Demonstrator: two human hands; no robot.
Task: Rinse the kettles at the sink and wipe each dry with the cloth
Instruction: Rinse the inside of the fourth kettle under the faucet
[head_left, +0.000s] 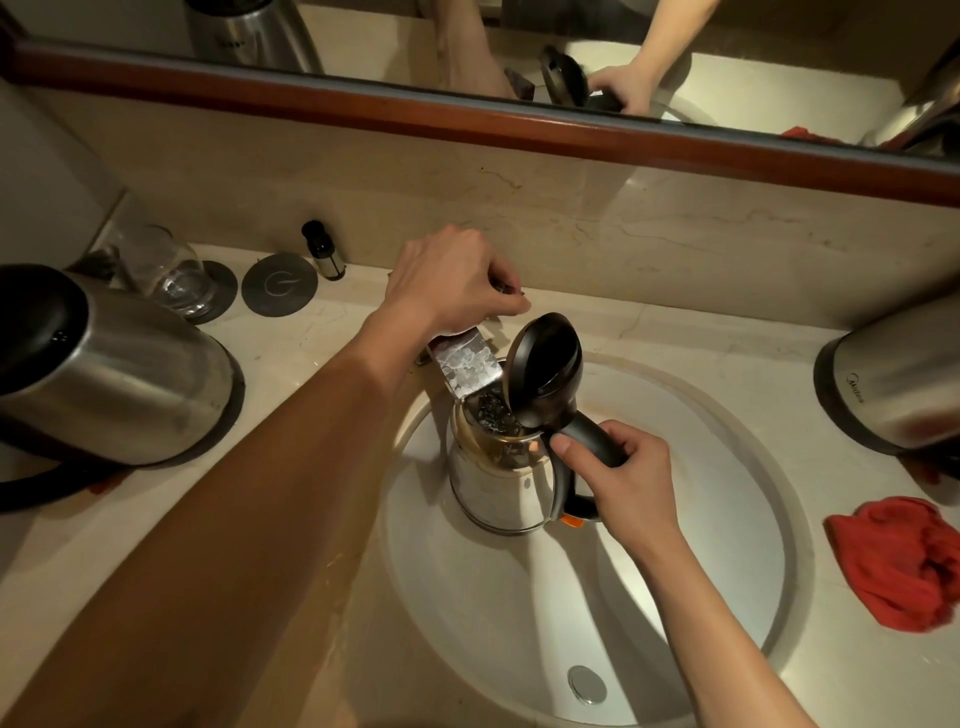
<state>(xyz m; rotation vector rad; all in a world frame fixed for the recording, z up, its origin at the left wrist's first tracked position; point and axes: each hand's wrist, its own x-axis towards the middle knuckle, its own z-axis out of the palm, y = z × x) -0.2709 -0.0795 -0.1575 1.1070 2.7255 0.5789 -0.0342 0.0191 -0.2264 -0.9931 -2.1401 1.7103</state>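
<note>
1. Filling under the tap, the steel kettle (498, 483) stands in the white sink basin (675, 571) with its black lid (545, 369) flipped up and water churning inside its mouth.
2. The right hand (618, 478) grasps the kettle's black handle (587, 447), fingers wrapped round it and thumb on top, holding the body upright below the flat chrome spout (467, 369).
3. The left hand (452, 283) reaches over to the tap lever (511, 288) behind the spout, fingers curled onto it; whether it is opening or closing the flow cannot be told.
4. By my reading, this kettle is mid-rinse: water is in, but emptying and wiping are not yet done.
5. A second steel kettle (109, 374) sits on the counter (291, 353) to the left and a third, marked Midea (893, 379), to the right; whether either has been rinsed or wiped cannot be told.
6. The red cloth (898, 566) lies crumpled on the counter just right of the basin, near the third kettle and apart from both hands.
7. Farther back stand a drinking glass (171, 275) on a dark coaster, a round grey coaster (279, 285), a small dark bottle (324, 252) and the mirror (675, 67).
</note>
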